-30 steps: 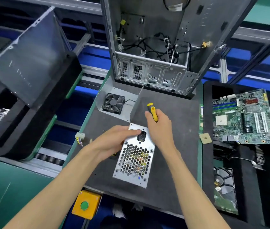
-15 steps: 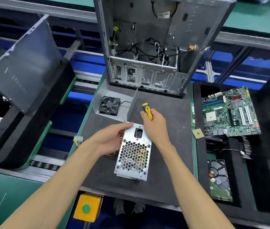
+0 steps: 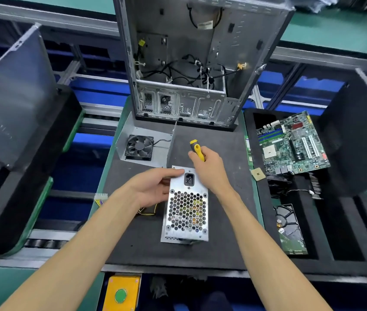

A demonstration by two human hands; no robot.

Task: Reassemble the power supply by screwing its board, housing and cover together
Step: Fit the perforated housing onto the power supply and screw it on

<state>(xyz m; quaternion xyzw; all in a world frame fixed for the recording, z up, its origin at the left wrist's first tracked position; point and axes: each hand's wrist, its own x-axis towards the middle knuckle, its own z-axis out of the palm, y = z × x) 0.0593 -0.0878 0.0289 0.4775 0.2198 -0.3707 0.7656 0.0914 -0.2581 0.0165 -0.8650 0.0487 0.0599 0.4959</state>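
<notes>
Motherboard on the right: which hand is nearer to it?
Right. The right hand, gripping the screwdriver, sits left of the motherboard; the left hand lies farther left, beyond the power supply.

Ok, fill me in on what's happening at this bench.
A person is working on a power supply lying on the dark mat. The left hand holds its far left edge, while the right hand grips a yellow-and-black screwdriver at its far right corner; the tip is hidden. An open computer case stands behind.
</notes>
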